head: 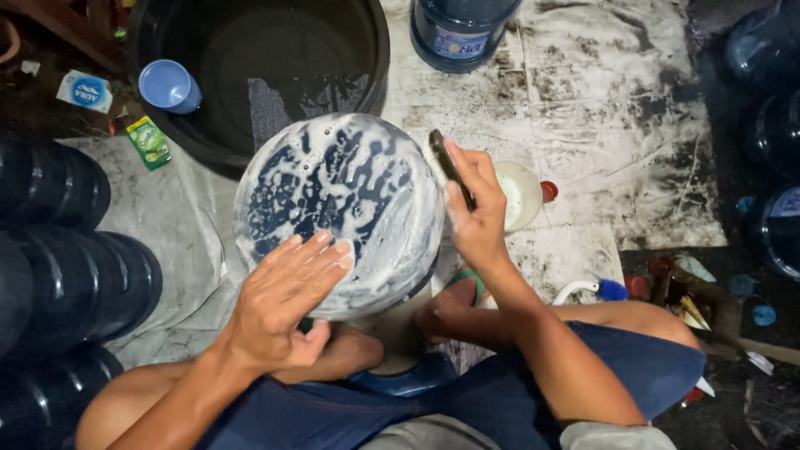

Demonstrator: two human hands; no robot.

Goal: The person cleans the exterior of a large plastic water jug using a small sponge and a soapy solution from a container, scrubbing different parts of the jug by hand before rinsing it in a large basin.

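Grip: left hand [279,304] flat, open on soapy blue jug [337,212] | right hand [475,208] clasping dark scrubber [448,164], probably a sponge.

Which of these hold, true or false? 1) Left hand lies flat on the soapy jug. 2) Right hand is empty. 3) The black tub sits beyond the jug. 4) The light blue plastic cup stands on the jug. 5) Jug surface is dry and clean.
1) True: the left hand rests palm-down on the foam-covered round blue water jug.
2) False: the right hand holds a thin dark scrubbing tool.
3) True: the large black round tub is beyond it.
4) False: the light blue plastic cup leans at the tub's rim.
5) False: white suds cover it.
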